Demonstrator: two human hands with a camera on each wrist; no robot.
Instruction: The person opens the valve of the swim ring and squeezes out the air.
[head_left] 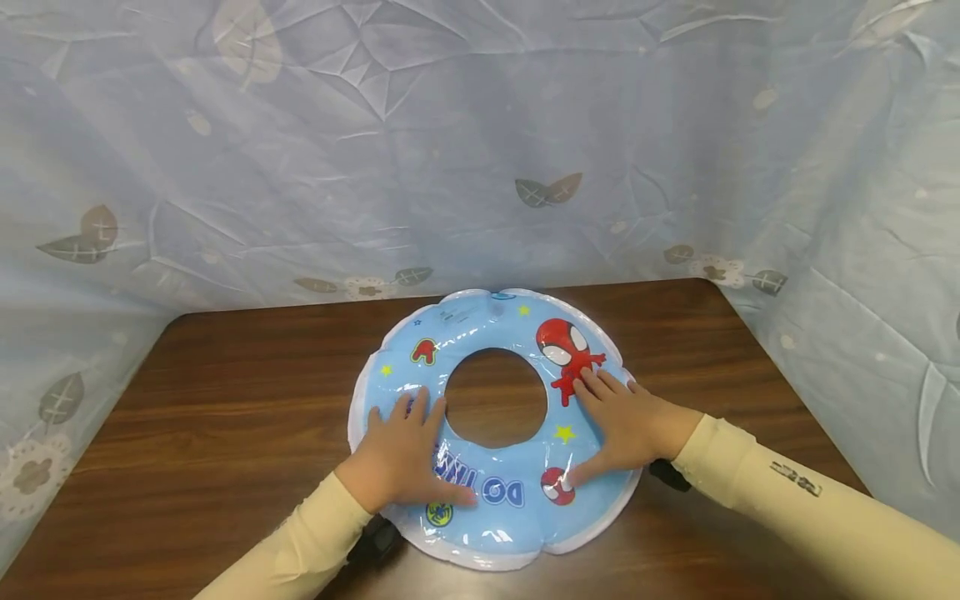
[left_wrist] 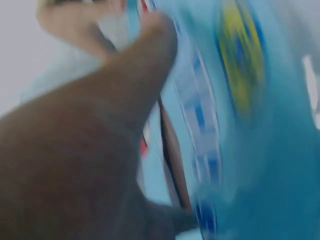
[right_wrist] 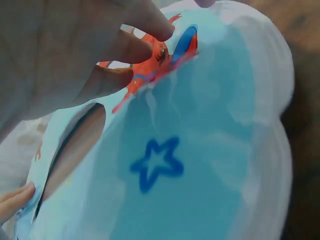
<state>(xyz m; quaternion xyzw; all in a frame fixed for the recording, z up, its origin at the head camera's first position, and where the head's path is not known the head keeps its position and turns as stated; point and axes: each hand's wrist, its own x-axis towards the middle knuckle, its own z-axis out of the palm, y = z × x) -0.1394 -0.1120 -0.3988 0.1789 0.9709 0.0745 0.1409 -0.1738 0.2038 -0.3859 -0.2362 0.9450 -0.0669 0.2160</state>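
Note:
A light blue inflatable swim ring (head_left: 517, 525) with a white scalloped rim lies flat on the table, printed with red cartoon figures, stars and letters. On its near left part rests my left hand (head_left: 401, 458), fingers spread and thumb pointing right across the lettering. My right hand (head_left: 626, 425) lies on the right side, its fingertips touching the large red figure (head_left: 562, 346). In the right wrist view, the right hand (right_wrist: 75, 60) has its fingers over the red print, near a blue star outline (right_wrist: 157, 164). The left wrist view is blurred; the left thumb (left_wrist: 135, 70) crosses the ring there.
The brown wood-grain table (head_left: 225, 433) extends on both sides of the ring and shows through its hole. A pale blue-grey curtain (head_left: 450, 150) with leaf prints hangs behind the table and along its sides. Both forearms wear cream sleeves (head_left: 795, 492).

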